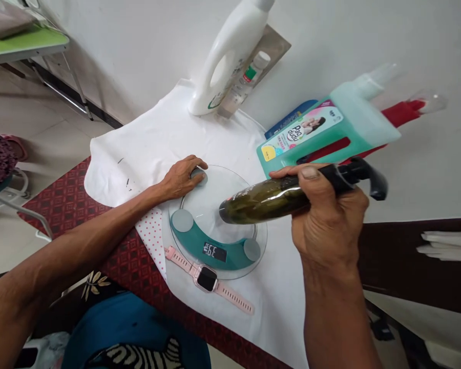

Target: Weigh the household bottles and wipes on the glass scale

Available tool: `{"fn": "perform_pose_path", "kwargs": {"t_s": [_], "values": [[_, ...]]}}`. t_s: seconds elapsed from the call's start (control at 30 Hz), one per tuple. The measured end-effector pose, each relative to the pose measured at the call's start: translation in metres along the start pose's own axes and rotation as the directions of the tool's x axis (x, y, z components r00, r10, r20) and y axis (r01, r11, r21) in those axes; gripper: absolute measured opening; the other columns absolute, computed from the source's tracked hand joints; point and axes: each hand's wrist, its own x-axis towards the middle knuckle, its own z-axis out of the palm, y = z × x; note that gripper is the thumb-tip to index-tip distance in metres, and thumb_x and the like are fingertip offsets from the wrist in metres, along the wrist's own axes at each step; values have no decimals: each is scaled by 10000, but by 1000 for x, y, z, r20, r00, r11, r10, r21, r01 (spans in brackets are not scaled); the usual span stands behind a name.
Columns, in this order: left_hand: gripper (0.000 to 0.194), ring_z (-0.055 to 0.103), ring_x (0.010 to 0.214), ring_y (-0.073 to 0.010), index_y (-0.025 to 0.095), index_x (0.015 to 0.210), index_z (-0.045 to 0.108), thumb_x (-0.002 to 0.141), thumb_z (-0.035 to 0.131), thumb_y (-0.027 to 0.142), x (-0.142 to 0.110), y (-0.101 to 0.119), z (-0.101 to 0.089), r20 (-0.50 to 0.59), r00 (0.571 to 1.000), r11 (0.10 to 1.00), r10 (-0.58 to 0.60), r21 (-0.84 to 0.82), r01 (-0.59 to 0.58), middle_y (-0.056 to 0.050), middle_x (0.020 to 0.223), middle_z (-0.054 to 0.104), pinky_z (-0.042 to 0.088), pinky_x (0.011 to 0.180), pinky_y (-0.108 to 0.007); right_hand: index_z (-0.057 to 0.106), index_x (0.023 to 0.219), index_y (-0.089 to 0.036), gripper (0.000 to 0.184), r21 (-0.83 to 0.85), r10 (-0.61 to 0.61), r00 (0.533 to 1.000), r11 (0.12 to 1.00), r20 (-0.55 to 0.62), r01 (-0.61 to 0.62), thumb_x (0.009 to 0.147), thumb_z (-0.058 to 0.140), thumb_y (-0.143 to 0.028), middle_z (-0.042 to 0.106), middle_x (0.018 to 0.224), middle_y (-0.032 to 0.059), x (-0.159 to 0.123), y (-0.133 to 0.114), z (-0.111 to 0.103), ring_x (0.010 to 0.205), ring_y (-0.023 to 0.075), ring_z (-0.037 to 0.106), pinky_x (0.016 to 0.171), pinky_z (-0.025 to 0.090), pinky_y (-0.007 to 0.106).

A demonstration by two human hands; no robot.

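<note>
A dark green pump bottle (265,201) with a black pump head is gripped in my right hand (326,220). It is tilted nearly flat above a round glass scale (215,187), its base toward the middle; I cannot tell whether it touches the glass. Lit digits show on the scale's display (214,251), set in a teal band. My left hand (182,177) rests at the scale's far left edge, thumb and fingers apart around a round grey pad. Along the scale's near edge lies a pink-strapped smartwatch (206,278), its screen dark.
White cloth (138,154) covers much of the red patterned table (77,187). By the wall stand a white jug (230,46), a small clear bottle (249,77) and a green detergent bottle (341,120), with a red bottle (403,113) behind it. A green table (26,43) stands far left.
</note>
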Motion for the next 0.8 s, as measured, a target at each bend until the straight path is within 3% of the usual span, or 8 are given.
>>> {"fn": "perform_pose_path", "kwargs": {"t_s": [0.23,0.33,0.43,0.53,0.67,0.8], "values": [[239,664,1074,-234,209,1188,676,971,576,198,1,0,-1,2,1000,999,14,36,-14,-84,1213,713,534,1040,-441,779,863,-289,221,-114,-37,997,993,73,45,951,723,-484,744,904,17,-14,6,5,936,231,718,957,588,454],[246,657,1055,-226,197,1195,681,967,586,190,1,0,0,4,1000,999,11,42,-11,-84,1209,706,529,1026,-421,774,1064,-318,266,-103,-70,992,991,105,81,898,761,-525,751,1141,27,-20,8,0,1163,265,716,1110,547,500],[254,647,1006,-218,186,1196,689,960,596,182,2,0,0,5,1000,999,2,54,-2,-85,1184,697,526,1001,-413,716,1168,-400,375,-95,-65,998,993,-13,63,948,585,-674,712,1250,17,-32,19,-14,1316,277,677,1117,562,492],[254,635,1007,-219,187,1191,686,957,589,169,2,0,1,5,1000,998,15,66,-15,-79,1160,689,515,998,-414,727,975,-347,588,-90,28,959,994,-283,-55,1034,294,-741,700,1033,47,-50,39,-32,1113,256,741,945,629,450],[252,626,1006,-211,185,1194,680,962,584,171,2,0,1,9,1000,996,21,81,-22,-72,1164,679,508,1002,-409,607,645,-258,702,-81,36,844,992,-535,-93,998,377,-820,535,620,15,-72,69,-45,610,192,623,674,579,407],[257,627,996,-212,189,1205,685,967,591,197,1,1,0,3,999,994,33,103,-33,-73,1156,684,513,993,-406,564,570,-256,715,-120,-36,774,991,-633,-51,1008,401,-797,454,513,-16,-82,87,-43,472,160,518,514,433,350]]}}
